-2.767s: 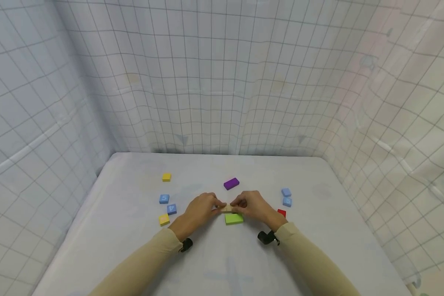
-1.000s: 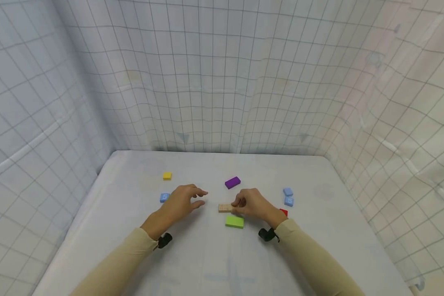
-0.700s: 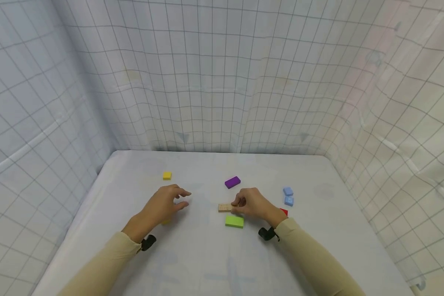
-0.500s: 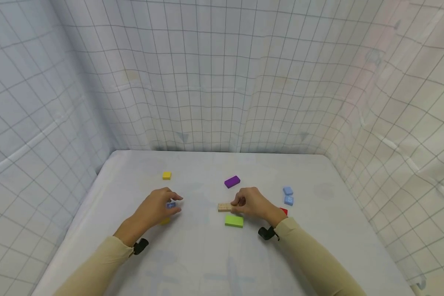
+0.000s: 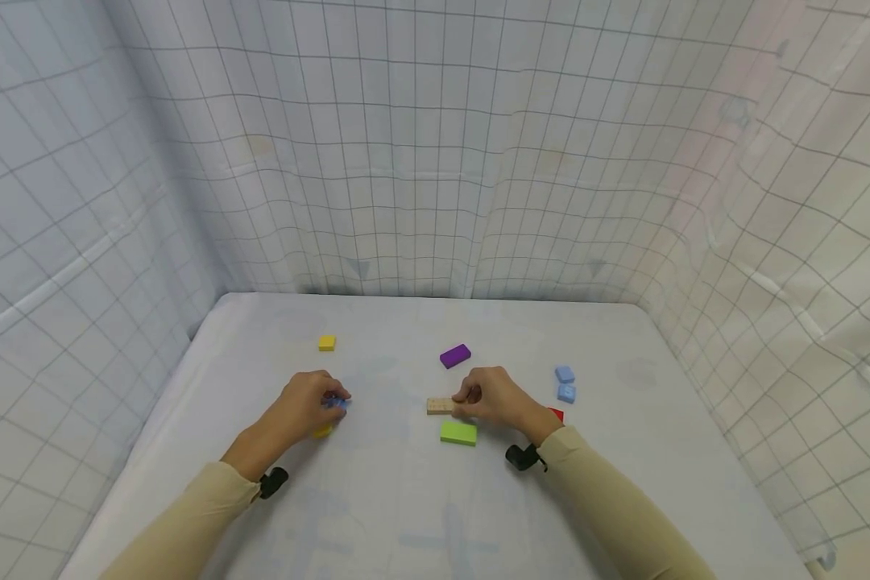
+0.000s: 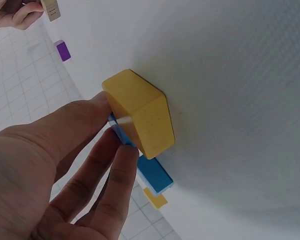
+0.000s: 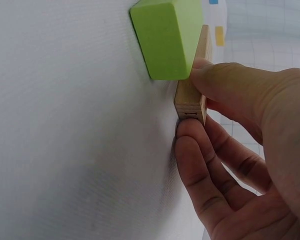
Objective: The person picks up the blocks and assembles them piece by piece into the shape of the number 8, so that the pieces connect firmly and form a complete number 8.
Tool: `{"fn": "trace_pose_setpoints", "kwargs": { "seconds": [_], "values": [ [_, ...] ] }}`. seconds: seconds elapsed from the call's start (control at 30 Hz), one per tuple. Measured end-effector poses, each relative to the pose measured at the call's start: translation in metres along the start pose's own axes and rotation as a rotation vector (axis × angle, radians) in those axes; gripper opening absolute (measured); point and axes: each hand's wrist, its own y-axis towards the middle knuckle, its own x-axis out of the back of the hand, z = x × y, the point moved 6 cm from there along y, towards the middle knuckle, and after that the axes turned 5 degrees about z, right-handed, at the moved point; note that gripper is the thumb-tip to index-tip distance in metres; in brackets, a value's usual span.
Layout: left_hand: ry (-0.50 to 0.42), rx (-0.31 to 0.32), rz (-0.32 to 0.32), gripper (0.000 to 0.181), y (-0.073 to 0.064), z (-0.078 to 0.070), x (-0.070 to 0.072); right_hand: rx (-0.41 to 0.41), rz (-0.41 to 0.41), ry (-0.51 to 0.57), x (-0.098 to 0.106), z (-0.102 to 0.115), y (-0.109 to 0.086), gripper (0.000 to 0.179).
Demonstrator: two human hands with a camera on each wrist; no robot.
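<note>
My left hand is at the left of the table, pinching a small blue block between thumb and fingers. In the left wrist view a yellow block stands in front of that blue block and partly hides it. My right hand grips the right end of a flat light wooden block near the middle. Its thumb lies along one side and its fingertips are at the end, seen in the right wrist view. A lime green block lies just on the near side of the wooden block.
Another blue block lies beyond the left hand. A yellow block sits farther back. Behind the wooden block is a purple block. Two light blue blocks are at the right, with a red block partly behind the right wrist.
The left hand has let go of the wooden block and moved left, and its fingers have closed on the blue block. The right hand keeps its grip on the wooden block in place.
</note>
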Motion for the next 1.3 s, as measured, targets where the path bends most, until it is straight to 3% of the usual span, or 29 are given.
{"fn": "trace_pose_setpoints", "kwargs": {
  "seconds": [0.23, 0.27, 0.33, 0.43, 0.5, 0.57, 0.77, 0.83, 1.03, 1.23, 1.3],
  "values": [
    [-0.021, -0.052, -0.033, 0.015, 0.004, 0.002, -0.004, -0.02, -0.004, 0.011, -0.001, 0.0, 0.001, 0.011],
    [-0.036, -0.095, -0.046, 0.015, 0.007, 0.01, -0.009, -0.021, -0.004, 0.011, -0.001, 0.0, 0.001, 0.011],
    [-0.035, -0.127, -0.064, 0.016, 0.008, 0.009, -0.01, -0.022, -0.003, 0.011, -0.001, 0.0, 0.001, 0.011],
    [-0.047, -0.121, -0.062, 0.015, 0.009, 0.005, -0.01, -0.018, 0.002, 0.005, -0.001, 0.0, 0.001, 0.011],
    [-0.036, -0.063, -0.039, 0.016, 0.007, -0.012, -0.003, -0.015, 0.004, 0.0, 0.0, 0.001, 0.001, 0.01],
    [-0.034, -0.063, -0.029, 0.017, 0.01, -0.015, -0.005, -0.013, 0.005, -0.003, 0.001, 0.001, 0.0, 0.01],
    [-0.053, -0.134, -0.059, 0.019, 0.028, 0.014, -0.029, -0.009, 0.003, -0.001, 0.001, 0.001, 0.001, 0.01],
    [-0.04, -0.151, -0.065, 0.02, 0.032, 0.016, -0.035, -0.006, 0.002, -0.002, 0.001, 0.001, 0.001, 0.009],
    [-0.024, -0.123, -0.053, 0.019, 0.05, 0.027, -0.052, 0.001, -0.003, 0.0, 0.0, 0.0, 0.0, 0.01],
    [-0.025, -0.139, -0.045, 0.023, 0.059, 0.021, -0.061, 0.03, -0.013, -0.016, 0.0, -0.001, 0.0, 0.009],
    [-0.023, -0.115, -0.028, 0.022, 0.056, 0.001, -0.053, 0.034, -0.015, -0.018, 0.0, -0.001, 0.0, 0.008]
  ]
}}
